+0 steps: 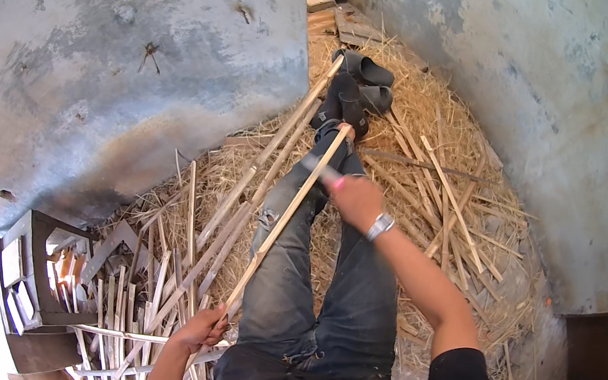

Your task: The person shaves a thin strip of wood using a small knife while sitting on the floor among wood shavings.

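Observation:
A long pale bamboo strip (283,225) slants over my outstretched legs, its far end by my feet. Near its lower end, my left hand (202,328) is closed around it beside my left hip. My right hand (357,202) grips a knife by its handle, of which a bit of pink shows. The knife's blade (316,166) is smeared by motion and crosses the strip over my shins; whether it touches the strip I cannot tell. A silver watch (380,226) is on my right wrist.
Split strips (128,314) are heaped at my left near a dark metal frame (37,273). More strips (452,204) and shavings (415,112) cover the floor at right. Dark slippers (366,69) lie beyond my feet. Worn walls (139,63) stand on both sides.

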Demonstrator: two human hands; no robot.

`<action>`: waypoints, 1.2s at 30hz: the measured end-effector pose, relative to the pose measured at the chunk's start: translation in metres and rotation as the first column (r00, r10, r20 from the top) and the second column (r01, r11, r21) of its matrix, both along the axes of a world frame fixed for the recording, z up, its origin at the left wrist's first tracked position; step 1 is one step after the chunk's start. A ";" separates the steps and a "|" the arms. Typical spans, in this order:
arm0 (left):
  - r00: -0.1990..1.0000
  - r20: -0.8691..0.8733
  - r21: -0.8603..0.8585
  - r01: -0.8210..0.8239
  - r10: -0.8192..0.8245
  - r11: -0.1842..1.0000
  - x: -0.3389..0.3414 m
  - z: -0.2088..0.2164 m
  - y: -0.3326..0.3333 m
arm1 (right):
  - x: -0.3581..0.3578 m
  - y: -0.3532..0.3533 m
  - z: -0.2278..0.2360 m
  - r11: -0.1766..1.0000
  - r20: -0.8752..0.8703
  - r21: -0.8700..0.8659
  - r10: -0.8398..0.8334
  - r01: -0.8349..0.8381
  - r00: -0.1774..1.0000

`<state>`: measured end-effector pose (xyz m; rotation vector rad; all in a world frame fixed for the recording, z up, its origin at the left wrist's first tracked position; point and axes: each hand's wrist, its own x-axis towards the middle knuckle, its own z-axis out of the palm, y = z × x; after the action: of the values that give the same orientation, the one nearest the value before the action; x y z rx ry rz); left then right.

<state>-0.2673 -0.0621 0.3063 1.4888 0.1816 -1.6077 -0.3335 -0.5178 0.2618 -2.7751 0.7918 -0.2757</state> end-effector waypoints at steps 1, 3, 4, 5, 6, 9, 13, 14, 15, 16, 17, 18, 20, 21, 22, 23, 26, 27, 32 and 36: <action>1.000 0.005 0.004 0.015 -0.015 1.000 0.003 0.002 0.003 | 0.002 -0.041 0.008 0.989 -0.068 0.000 -0.145 0.146 0.987; 0.999 0.031 0.040 0.041 -0.042 0.998 0.004 0.000 0.003 | -0.007 -0.083 0.018 0.969 0.081 -0.008 -0.245 0.247 0.966; 0.997 0.052 0.076 0.046 -0.050 0.996 0.004 -0.003 0.005 | -0.006 -0.082 0.021 0.974 0.109 -0.049 -0.213 0.219 0.971; 0.995 0.074 0.111 0.052 -0.060 0.992 0.003 -0.007 0.005 | -0.007 -0.082 0.025 0.977 0.137 -0.092 -0.180 0.194 0.974; 0.984 0.156 0.097 0.067 -0.082 0.993 -0.001 -0.014 0.007 | -0.005 -0.073 0.032 0.979 0.157 -0.126 -0.137 0.158 0.978; 0.973 0.214 0.047 0.075 -0.084 0.996 -0.007 -0.021 0.000 | 0.000 -0.036 0.051 0.976 0.222 -0.216 0.040 0.009 0.974; 0.918 0.373 0.056 0.119 -0.131 0.991 -0.009 -0.026 0.001 | 0.006 -0.015 0.055 0.950 0.196 -0.287 0.186 -0.126 0.963; 0.906 0.402 0.047 0.123 -0.131 0.991 -0.008 -0.027 0.002 | 0.006 -0.015 0.053 0.942 0.177 -0.307 0.199 -0.138 0.964; 0.894 0.430 0.039 0.122 -0.127 0.992 -0.008 -0.029 0.003 | 0.007 -0.013 0.052 0.944 0.179 -0.297 0.205 -0.145 0.962; 0.881 0.457 0.032 0.121 -0.122 0.992 -0.009 -0.031 0.004 | 0.009 -0.011 0.050 0.946 0.182 -0.286 0.211 -0.153 0.960; 0.873 0.473 0.028 0.123 -0.122 0.992 -0.009 -0.033 0.005 | 0.009 -0.010 0.049 0.948 0.184 -0.275 0.217 -0.161 0.959; 0.864 0.488 0.025 0.126 -0.121 0.992 -0.009 -0.036 0.006 | 0.010 -0.009 0.048 0.948 0.195 -0.271 0.221 -0.164 0.955; 0.854 0.504 0.027 0.128 -0.124 0.991 -0.009 -0.040 0.008 | 0.010 -0.007 0.045 0.950 0.215 -0.262 0.229 -0.170 0.949; 0.853 0.506 0.032 0.130 -0.129 0.991 -0.009 -0.041 0.008 | 0.009 -0.007 0.044 0.947 0.209 -0.269 0.234 -0.174 0.949; 0.851 0.508 0.036 0.133 -0.133 0.990 -0.009 -0.042 0.008 | 0.009 -0.007 0.044 0.944 0.203 -0.276 0.239 -0.179 0.950; 0.849 0.510 0.046 0.134 -0.139 0.990 -0.009 -0.043 0.007 | 0.007 -0.008 0.043 0.941 0.196 -0.284 0.243 -0.183 0.950; 0.839 0.523 0.068 0.133 -0.149 0.989 -0.010 -0.043 0.007 | 0.004 -0.007 0.045 0.950 0.201 -0.249 0.242 -0.190 0.949; 0.831 0.535 0.065 0.135 -0.149 0.989 -0.009 -0.045 0.008 | 0.004 -0.007 0.046 0.968 0.222 -0.190 0.208 -0.167 0.953; 0.766 0.620 0.061 0.171 -0.171 0.983 -0.010 -0.051 0.009 | 0.005 -0.030 0.036 1.000 0.350 0.007 0.019 -0.022 0.937; 0.720 0.664 0.079 0.201 -0.202 0.976 -0.010 -0.061 0.013 | 0.011 -0.046 0.032 0.982 0.479 0.181 -0.135 0.054 0.867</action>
<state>-0.2768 -0.0491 0.2450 2.0488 -0.4080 -1.1184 -0.3225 -0.5642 0.2937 -2.3547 0.7726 -0.8545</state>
